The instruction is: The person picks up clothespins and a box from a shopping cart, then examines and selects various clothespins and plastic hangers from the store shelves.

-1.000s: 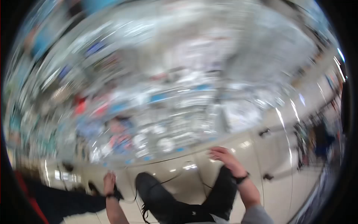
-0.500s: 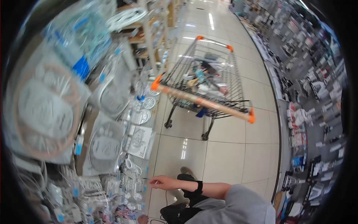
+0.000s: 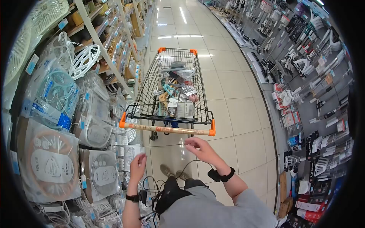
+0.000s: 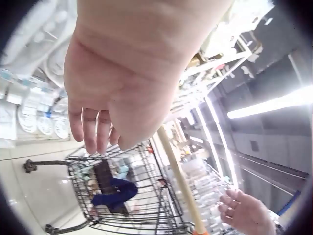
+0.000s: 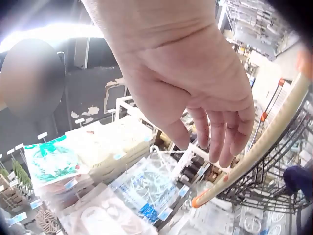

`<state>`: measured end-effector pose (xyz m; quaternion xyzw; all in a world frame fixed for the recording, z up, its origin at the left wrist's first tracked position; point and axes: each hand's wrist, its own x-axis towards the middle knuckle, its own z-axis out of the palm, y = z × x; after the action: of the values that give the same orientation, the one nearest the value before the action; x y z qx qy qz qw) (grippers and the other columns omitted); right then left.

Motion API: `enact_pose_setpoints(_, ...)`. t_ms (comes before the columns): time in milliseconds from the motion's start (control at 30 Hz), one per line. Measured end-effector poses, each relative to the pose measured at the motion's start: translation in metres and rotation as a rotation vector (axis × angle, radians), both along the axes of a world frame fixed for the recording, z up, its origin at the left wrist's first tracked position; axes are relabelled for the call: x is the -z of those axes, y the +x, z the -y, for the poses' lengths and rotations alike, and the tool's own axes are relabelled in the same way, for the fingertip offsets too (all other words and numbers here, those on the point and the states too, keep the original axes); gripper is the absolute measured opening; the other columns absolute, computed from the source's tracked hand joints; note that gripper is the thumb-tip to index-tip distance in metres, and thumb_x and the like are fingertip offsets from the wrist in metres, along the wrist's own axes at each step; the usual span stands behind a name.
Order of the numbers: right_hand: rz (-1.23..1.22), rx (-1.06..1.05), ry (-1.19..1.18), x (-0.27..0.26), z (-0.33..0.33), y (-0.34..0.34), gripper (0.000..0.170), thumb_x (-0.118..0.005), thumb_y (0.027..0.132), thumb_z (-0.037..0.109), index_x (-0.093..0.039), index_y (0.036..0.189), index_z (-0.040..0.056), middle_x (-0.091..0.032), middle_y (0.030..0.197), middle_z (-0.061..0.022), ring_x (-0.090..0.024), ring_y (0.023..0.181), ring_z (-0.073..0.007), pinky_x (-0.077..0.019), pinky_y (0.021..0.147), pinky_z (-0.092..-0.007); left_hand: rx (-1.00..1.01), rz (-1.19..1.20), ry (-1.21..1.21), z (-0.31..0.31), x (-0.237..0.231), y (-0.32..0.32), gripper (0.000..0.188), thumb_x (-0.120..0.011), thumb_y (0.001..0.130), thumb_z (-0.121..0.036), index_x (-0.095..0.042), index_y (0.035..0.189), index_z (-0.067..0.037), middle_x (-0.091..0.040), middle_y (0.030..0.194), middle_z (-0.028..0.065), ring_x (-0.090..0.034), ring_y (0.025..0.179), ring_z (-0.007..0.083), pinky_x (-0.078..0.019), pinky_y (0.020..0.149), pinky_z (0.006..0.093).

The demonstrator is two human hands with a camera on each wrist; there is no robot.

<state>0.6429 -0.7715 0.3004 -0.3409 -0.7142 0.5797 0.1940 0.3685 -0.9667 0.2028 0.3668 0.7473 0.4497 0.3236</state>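
Note:
A shopping cart [image 3: 205, 102] with a tan handlebar [image 3: 171, 129] and orange corner caps stands in the aisle in front of me. In its basket lies a pile of mixed packaged goods [image 3: 178, 91]. My left hand [image 3: 137, 167] hangs short of the handlebar's left end, beside the shelf, its fingers loosely bent and holding nothing. My right hand [image 3: 201, 149] is just short of the bar's right half, fingers relaxed, nothing in them. In the right wrist view the bar [image 5: 259, 147] runs beyond the fingertips. A dark blue piece [image 4: 117, 193] shows at the cart's near end.
On the left, shelves carry bagged round items [image 3: 53, 167], a blue-labelled bag [image 3: 53, 98] and white racks [image 3: 85, 60]. Hanging kitchen tools [image 3: 304, 60] line the right wall. Tiled floor [image 3: 243, 114] runs between them. Black cables [image 3: 152, 186] hang by my waist.
My view has swung from the shelf to face down the aisle, and the cart now appears nearer and straight ahead. Both hands now show close to its handlebar.

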Motion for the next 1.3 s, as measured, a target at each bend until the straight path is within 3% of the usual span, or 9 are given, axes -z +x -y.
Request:
enact_pose_setpoints(133,0.058,0.082,0.036,-0.022,-0.01,0.017,0.027,-0.064,0.092,0.018,-0.06,0.113,0.0013,-0.067,0.102,-0.0077,-0.065,0.089,-0.0165,-0.0506,0.081,-0.0303,0.146,-0.291,0.218,-0.081,-0.064,0.0,0.017,-0.06,0.09,-0.005,-0.065,0.106,0.0,-0.066,0.089,0.0131,-0.066,0.083,0.0234,-0.0507,0.075,0.0314)
enact_pose_setpoints(400,0.187,0.034,0.095,-0.079,-0.057,0.072,0.027,-0.064,0.092,0.013,-0.061,0.117,0.003,-0.066,0.11,-0.0076,-0.063,0.099,-0.0169,-0.049,0.09,-0.0317,0.429,-0.402,0.313,-0.173,-0.057,0.028,0.015,-0.065,0.088,-0.013,-0.065,0.098,-0.002,-0.063,0.093,0.0127,-0.063,0.081,0.0284,-0.05,0.076,0.0367)
enact_pose_setpoints(533,0.234,0.022,0.124,-0.073,-0.117,0.084,0.029,-0.065,0.092,0.021,-0.062,0.114,0.0037,-0.066,0.108,-0.0082,-0.064,0.095,-0.0204,-0.0486,0.086,-0.0346,0.408,-0.381,0.235,-0.193,-0.036,0.038,0.017,-0.067,0.085,-0.017,-0.066,0.094,-0.002,-0.063,0.088,0.0122,-0.061,0.079,0.0297,-0.0488,0.072,0.0394)
enact_pose_setpoints(633,0.276,-0.076,0.121,-0.062,-0.186,0.082,0.029,-0.065,0.091,0.021,-0.062,0.114,0.0032,-0.066,0.107,-0.0095,-0.064,0.095,-0.021,-0.0493,0.085,-0.0341,0.211,-0.428,0.069,-0.206,-0.028,0.052,0.012,-0.069,0.082,-0.017,-0.068,0.088,-0.007,-0.065,0.084,0.0074,-0.06,0.083,0.029,-0.0454,0.077,0.0411)
enact_pose_setpoints(700,0.283,-0.162,0.105,-0.042,-0.236,0.074,0.03,-0.065,0.091,0.022,-0.062,0.114,0.0029,-0.066,0.107,-0.01,-0.064,0.095,-0.0213,-0.0496,0.084,-0.0339,0.071,-0.643,-0.114,-0.216,-0.033,0.067,0.009,-0.072,0.077,-0.019,-0.067,0.078,-0.012,-0.064,0.077,0.0022,-0.06,0.081,0.0261,-0.0426,0.075,0.0388)
enact_pose_setpoints(800,0.303,-0.292,0.062,-0.002,-0.319,0.049,0.027,-0.065,0.092,0.02,-0.062,0.112,0.0023,-0.066,0.105,-0.0088,-0.064,0.096,-0.0184,-0.0494,0.084,-0.0322,-0.087,-0.684,-0.195,-0.234,-0.036,0.077,0.011,-0.075,0.073,-0.02,-0.065,0.071,-0.015,-0.064,0.074,-0.0006,-0.06,0.079,0.0239,-0.0407,0.075,0.0367)
enact_pose_setpoints(967,0.325,-0.398,0.169,0.086,-0.4,-0.017,0.03,-0.065,0.089,0.024,-0.063,0.108,0.0006,-0.067,0.099,-0.0166,-0.065,0.09,-0.0303,-0.0515,0.076,-0.0387,-0.268,-0.657,-0.435,-0.26,-0.037,0.084,0.016,-0.075,0.073,-0.021,-0.062,0.066,-0.014,-0.062,0.069,-0.0016,-0.059,0.077,0.0233,-0.0407,0.076,0.0367)
enact_pose_setpoints(1200,0.812,-0.78,0.354,0.197,-0.446,-0.14,0.032,-0.065,0.082,0.03,-0.071,0.095,0.0016,-0.069,0.09,-0.0216,-0.068,0.083,-0.036,-0.053,0.073,-0.0439,-0.354,-0.748,-0.495,-0.269,-0.036,0.091,0.018,-0.075,0.074,-0.019,-0.061,0.065,-0.012,-0.061,0.067,-0.0008,-0.058,0.075,0.0236,-0.0405,0.076,0.037)
enact_pose_setpoints(1300,0.882,-0.577,0.637,0.319,-0.454,-0.16,0.029,-0.062,0.081,0.029,-0.073,0.089,0.0036,-0.07,0.09,-0.0208,-0.069,0.082,-0.0355,-0.0538,0.072,-0.0456,-0.397,-0.741,-0.43,-0.273,-0.028,0.089,0.016,-0.075,0.072,-0.018,-0.062,0.066,-0.012,-0.061,0.068,0.0005,-0.058,0.074,0.0241,-0.041,0.073,0.0371)
